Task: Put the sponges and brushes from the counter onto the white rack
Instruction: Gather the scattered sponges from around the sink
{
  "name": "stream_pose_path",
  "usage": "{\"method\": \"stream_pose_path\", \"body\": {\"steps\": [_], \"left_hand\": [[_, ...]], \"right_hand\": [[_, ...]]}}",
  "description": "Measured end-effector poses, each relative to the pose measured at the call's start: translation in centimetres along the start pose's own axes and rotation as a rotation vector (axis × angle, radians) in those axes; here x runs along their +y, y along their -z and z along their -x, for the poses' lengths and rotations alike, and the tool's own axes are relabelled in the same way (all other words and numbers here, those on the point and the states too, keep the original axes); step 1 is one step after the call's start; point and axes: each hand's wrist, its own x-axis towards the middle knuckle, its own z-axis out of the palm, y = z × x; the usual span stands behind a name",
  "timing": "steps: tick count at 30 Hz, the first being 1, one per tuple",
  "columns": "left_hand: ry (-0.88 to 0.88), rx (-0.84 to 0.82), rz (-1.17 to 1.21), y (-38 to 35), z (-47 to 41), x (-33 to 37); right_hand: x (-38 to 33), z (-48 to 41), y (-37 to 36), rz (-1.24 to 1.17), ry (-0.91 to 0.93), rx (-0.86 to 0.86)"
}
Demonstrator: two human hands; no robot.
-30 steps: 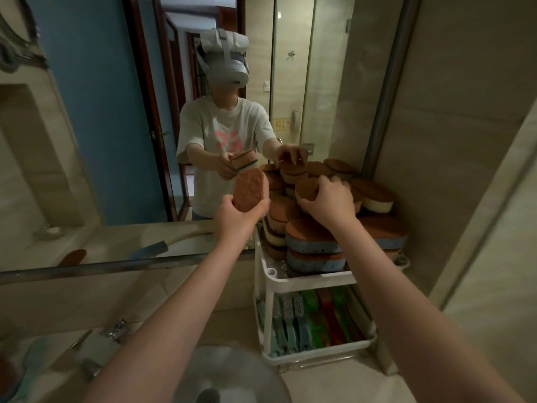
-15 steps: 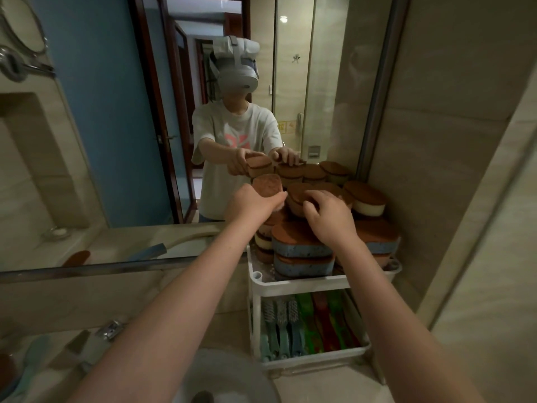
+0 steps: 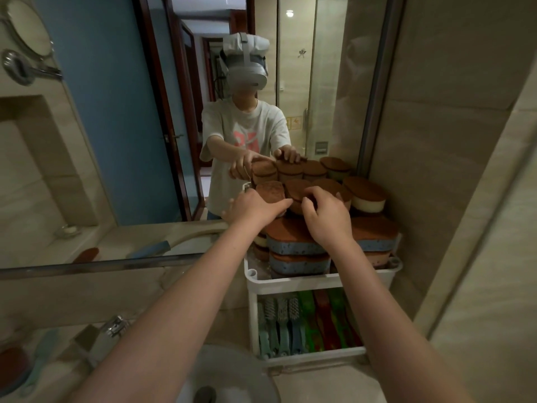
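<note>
Brown-topped sponge (image 3: 270, 194), held up in the air a second ago, now down at the left edge of the sponge pile (image 3: 308, 237) on the white rack (image 3: 319, 282), level with its neighbours. Left hand (image 3: 255, 206) closed around that sponge, thumb stretched across its near side. Right hand (image 3: 327, 216) just beside, fingers curled loosely onto a neighbouring brown sponge (image 3: 297, 193), moved little since then. Top tier heaped with brown-topped sponges on blue and cream bases; lower tier lined with brushes (image 3: 280, 327), teal and blue at left, green and red at right. Beige tiled wall (image 3: 453, 146) right, mirror (image 3: 139, 112) ahead. Round basin (image 3: 232, 376) below; more brushes on the counter (image 3: 37, 370) lower left.
</note>
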Motion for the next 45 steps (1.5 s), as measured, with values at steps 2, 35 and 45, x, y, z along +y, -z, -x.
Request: {"method": "stream_pose_path", "body": {"steps": [2,35,45], "left_hand": [[-0.008,-0.034,0.036,0.1,0.0,-0.4],[0.285,0.209,0.485,11.1,4.4,-46.1],[0.608,-0.006,0.211,10.9,7.4,-63.2]], "right_hand": [[0.0,0.2,-0.1,0.001,0.029,0.017],[-28.5,15.2,-25.9,-0.273,0.239,-0.728],[-33.6,21.1,-41.0,-0.186,0.145,-1.049]]}}
